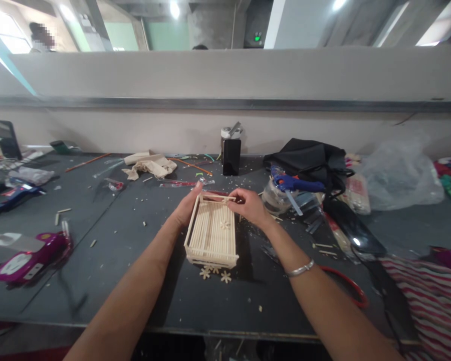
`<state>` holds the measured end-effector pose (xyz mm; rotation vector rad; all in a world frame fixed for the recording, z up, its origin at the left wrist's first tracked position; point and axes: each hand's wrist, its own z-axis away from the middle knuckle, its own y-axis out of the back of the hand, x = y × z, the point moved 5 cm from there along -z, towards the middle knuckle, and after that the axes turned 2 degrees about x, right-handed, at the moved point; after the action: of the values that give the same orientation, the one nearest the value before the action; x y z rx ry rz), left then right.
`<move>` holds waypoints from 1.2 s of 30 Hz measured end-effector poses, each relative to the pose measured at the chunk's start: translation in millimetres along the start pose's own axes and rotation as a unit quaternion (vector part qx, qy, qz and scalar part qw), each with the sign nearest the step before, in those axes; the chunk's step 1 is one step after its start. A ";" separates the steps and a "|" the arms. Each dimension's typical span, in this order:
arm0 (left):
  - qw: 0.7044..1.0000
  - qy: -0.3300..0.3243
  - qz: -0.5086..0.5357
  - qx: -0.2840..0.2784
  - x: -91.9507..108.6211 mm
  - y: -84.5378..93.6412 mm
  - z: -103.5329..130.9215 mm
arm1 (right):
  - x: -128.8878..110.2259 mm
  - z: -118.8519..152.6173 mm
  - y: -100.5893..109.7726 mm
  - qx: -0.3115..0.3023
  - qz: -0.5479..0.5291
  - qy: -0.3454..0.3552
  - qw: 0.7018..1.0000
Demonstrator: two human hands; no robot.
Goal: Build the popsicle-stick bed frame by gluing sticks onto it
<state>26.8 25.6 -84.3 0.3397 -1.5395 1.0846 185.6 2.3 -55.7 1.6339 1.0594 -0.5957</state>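
Between my hands is a small tray built from pale wooden sticks [210, 233], with a slatted floor and raised stick rails. My left hand [188, 206] grips its far left corner, thumb pointing up. At the far right corner, the bent fingers of my right hand [248, 205] pinch the end rail; whether a small piece is also between them is hidden. A star-shaped stick flower [224, 225] lies on the slats. Several similar flowers, one a loose stick flower [226, 277], lie on the table just below the tray's near edge.
A phone [232, 158] stands upright at the back. On the right, a blue glue gun [298, 183] rests over a clear jar [275, 198], near a black bag [308, 155]. Leftward lies a purple glue gun [32, 258]. Stick scraps litter the dark table [135, 250].
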 end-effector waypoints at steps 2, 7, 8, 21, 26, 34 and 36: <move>1.000 0.003 0.004 -0.005 -0.5 -0.1 -0.3 | 0.5 0.1 0.4 0.000 0.003 0.001 1.000; 1.000 -0.002 0.003 -0.009 -0.6 0.6 -0.6 | 0.2 -0.1 2.0 0.004 0.012 0.006 1.000; 1.000 -0.003 0.001 -0.004 -0.7 1.4 -0.6 | 0.4 -0.2 2.1 0.005 0.013 0.008 1.000; 1.000 -0.001 -0.004 0.006 1.3 -1.2 1.6 | 5.5 -0.9 2.5 0.011 0.018 0.013 1.000; 1.000 0.006 0.004 -0.010 0.2 -1.8 1.7 | 6.0 -1.7 3.0 0.009 0.022 0.014 1.000; 1.000 0.006 0.006 -0.009 0.0 0.3 0.9 | 4.2 -0.8 3.0 0.012 0.021 0.025 0.999; 1.000 0.010 0.008 -0.003 -0.5 0.8 1.1 | 4.4 -1.0 3.0 0.013 0.021 0.027 0.999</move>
<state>25.7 25.0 -85.0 0.3121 -1.5294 1.0933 190.2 4.6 -57.5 1.6991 1.0587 -0.5418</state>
